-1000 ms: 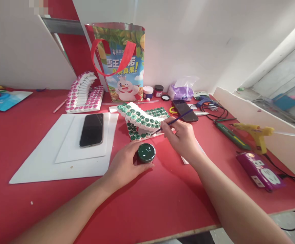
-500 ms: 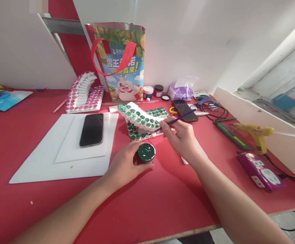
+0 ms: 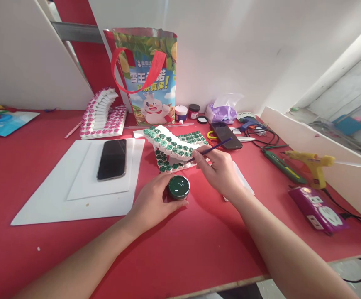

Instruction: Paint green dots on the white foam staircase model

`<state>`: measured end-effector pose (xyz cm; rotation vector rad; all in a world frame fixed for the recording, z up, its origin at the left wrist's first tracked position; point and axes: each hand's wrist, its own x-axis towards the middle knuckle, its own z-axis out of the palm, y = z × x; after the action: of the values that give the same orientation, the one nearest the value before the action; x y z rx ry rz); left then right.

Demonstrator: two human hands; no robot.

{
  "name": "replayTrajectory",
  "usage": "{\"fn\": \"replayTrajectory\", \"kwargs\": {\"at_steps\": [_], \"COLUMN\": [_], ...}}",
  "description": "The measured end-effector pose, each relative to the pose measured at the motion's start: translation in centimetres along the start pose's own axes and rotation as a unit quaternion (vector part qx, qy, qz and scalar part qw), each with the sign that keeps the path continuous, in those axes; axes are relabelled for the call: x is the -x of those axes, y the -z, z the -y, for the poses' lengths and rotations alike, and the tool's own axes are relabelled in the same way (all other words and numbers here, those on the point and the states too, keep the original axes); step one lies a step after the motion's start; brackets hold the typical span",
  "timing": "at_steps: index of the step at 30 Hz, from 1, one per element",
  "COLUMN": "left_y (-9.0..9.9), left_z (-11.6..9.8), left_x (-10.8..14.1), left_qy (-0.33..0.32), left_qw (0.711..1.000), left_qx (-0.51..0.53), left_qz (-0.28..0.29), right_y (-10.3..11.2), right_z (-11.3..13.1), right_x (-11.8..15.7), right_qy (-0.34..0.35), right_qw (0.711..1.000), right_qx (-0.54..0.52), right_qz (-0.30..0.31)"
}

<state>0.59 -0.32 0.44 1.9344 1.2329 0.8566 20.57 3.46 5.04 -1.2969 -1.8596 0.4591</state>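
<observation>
My left hand (image 3: 152,199) is wrapped round a small jar of dark green paint (image 3: 179,187) that stands uncovered on the red table. In my right hand (image 3: 216,166) a thin dark blue paintbrush (image 3: 213,148) is pinched, its tip down at the lower rows of a curved white craft piece (image 3: 171,145). Round white knobs cover that piece, most of them painted green on top; a few near the brush tip look white. Whether the bristles touch a knob I cannot tell. My right fingers hide part of the piece's right end.
A similar piece with pink tops (image 3: 102,118) stands at the back left beside a printed bag (image 3: 152,79). A phone (image 3: 112,159) lies on white boards (image 3: 52,195). To the right are another phone (image 3: 225,135), a green cutter (image 3: 283,166), a yellow glue gun (image 3: 314,164) and a purple box (image 3: 317,209).
My right hand has shifted slightly left and down with the paintbrush, whose handle end has dropped. The left hand and paint jar have stayed in place.
</observation>
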Motion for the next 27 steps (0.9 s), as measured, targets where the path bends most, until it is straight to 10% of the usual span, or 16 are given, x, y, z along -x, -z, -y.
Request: {"fn": "replayTrajectory", "kwargs": {"at_steps": [27], "left_y": [0.21], "left_z": [-0.23], "left_x": [0.03], "left_qy": [0.016], "left_qw": [1.0], "left_qx": [-0.001], "left_qz": [0.008], "right_y": [0.26], "right_z": [0.43], "right_x": [0.0], "right_qy": [0.016], "right_qw": [1.0], "right_qx": [-0.001], "right_qz": [0.007]}}
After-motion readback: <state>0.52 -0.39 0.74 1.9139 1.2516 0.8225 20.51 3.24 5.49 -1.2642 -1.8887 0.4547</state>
